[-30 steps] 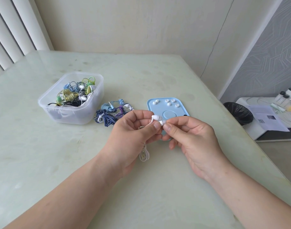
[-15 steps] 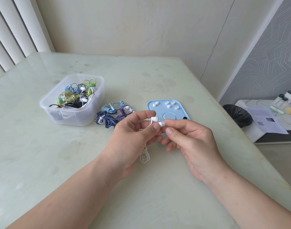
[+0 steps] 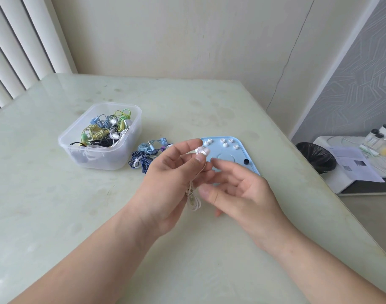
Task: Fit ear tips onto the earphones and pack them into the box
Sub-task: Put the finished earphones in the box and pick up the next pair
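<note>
The left hand point(image 3: 172, 172) pinches a white earphone point(image 3: 202, 151) between thumb and forefinger above the middle of the desk point(image 3: 56, 205). Its looped cable point(image 3: 194, 200) dangles below the palm, while the right hand point(image 3: 242, 191) hovers just beside it, fingers relaxed and spread, grasping nothing. Beyond the fingertips, toward the desk's right edge, lies a blue tray point(image 3: 251, 165) carrying loose white ear tips point(image 3: 225, 145); a bundle of coiled earphones point(image 3: 141, 159) rests left of it, and a clear box point(image 3: 104, 160) heaped with more earphones stands nearer the left edge.

Pale green table point(image 3: 56, 205), cream wall point(image 3: 176, 36), vertical blinds point(image 3: 16, 47) left, daylight.
</note>
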The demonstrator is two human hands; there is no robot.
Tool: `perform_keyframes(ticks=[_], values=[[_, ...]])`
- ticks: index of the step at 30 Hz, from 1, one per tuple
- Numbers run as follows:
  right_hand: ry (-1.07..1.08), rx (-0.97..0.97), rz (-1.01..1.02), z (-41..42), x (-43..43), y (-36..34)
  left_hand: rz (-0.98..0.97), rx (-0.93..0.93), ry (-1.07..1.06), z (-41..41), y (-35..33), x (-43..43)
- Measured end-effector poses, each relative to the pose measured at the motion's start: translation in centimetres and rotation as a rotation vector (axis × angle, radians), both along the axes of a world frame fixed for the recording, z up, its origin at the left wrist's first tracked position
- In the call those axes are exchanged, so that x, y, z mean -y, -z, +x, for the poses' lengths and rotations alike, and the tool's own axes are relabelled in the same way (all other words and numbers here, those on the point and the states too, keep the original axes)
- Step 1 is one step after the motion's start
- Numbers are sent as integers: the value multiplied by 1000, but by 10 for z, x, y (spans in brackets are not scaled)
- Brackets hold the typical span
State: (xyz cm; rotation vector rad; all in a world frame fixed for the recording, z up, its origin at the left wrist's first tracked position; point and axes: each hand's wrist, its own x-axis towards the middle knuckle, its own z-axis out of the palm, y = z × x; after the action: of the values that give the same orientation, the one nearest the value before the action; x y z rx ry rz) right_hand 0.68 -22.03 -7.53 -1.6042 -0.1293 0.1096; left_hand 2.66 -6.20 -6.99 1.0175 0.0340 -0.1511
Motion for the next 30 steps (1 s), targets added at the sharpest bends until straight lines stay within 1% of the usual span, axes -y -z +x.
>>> perform_keyframes(ticks=[3, 6, 8, 12, 14, 17, 18, 22, 24, 26, 28, 30], values=[[-73, 43, -92, -3, -9, 0, -67, -22, -4, -3, -6, 0], [-80, 5, -50, -4, -11, -1, -61, -5, -30, -2, -7, 0], [-37, -32, -17, -4, -10, -3, -31, 13, -48, -1, -6, -3], [145, -74, 95, 3, -4, -9, 41, 26, -32, 0, -7, -8], [190, -73, 137, 6, 0, -14, 140, 57, -20, -2, -8, -5], [212, -56, 121, 8, -2, -20, 387, 142, -43, -6, -6, 0], [217, -59, 104, 9, -2, -20, 430, 151, -52, -7, -6, 2], [222, -83, 102, 19, -12, -32, 489, 128, -62, -8, -16, -2], [219, -106, 115, 25, -19, -40, 574, 135, -48, -7, -25, -8], [178, -124, 151, 33, -31, -51, 700, 155, -77, -4, -38, -20], [90, -150, 179, 40, -45, -64, 782, 175, -157, -1, -51, -36], [21, -166, 127, 46, -58, -74, 865, 206, -259, 5, -61, -57]])
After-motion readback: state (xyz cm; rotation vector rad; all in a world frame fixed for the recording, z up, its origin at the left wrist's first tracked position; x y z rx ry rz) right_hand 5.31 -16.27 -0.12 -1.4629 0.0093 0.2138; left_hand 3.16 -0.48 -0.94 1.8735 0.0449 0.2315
